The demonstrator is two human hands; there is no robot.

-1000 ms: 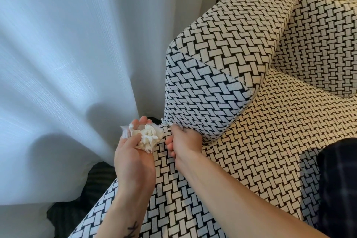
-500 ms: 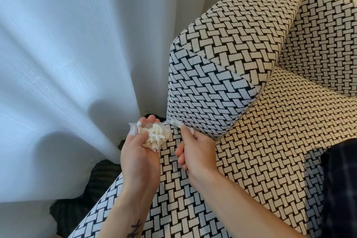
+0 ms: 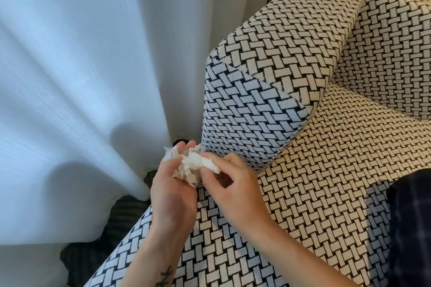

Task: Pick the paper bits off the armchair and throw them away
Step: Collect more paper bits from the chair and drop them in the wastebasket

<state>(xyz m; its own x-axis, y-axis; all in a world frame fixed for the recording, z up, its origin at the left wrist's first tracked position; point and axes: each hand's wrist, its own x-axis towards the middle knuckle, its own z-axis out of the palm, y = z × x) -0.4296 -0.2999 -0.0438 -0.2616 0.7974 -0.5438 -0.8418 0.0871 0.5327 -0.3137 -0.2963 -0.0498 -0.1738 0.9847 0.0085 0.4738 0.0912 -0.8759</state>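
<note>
A loose wad of paper bits [image 3: 194, 165] is cradled in the cupped left hand [image 3: 172, 195], whose fingers are curled up around it from below. The right hand [image 3: 233, 184] is brought in from the other side, its thumb and forefinger pinched on the wad's near edge, so that the paper is pressed between the two hands. Both hands are held just in front of the armchair [image 3: 326, 170], close to the lower corner of its armrest [image 3: 268, 90], with the seat cushion directly beneath them. Beyond the left hand a white curtain [image 3: 77, 77] is hung, and a dark strip of floor is seen below it.

No stray bits are visible on the patterned fabric, though white scraps would be easily lost against it — a missed piece is a real risk. The wad is made of many small scraps rather than one sheet; if either hand's hold is loosened during carrying, fragments could be shed behind the curtain or back onto the seat. No bin is in sight.
</note>
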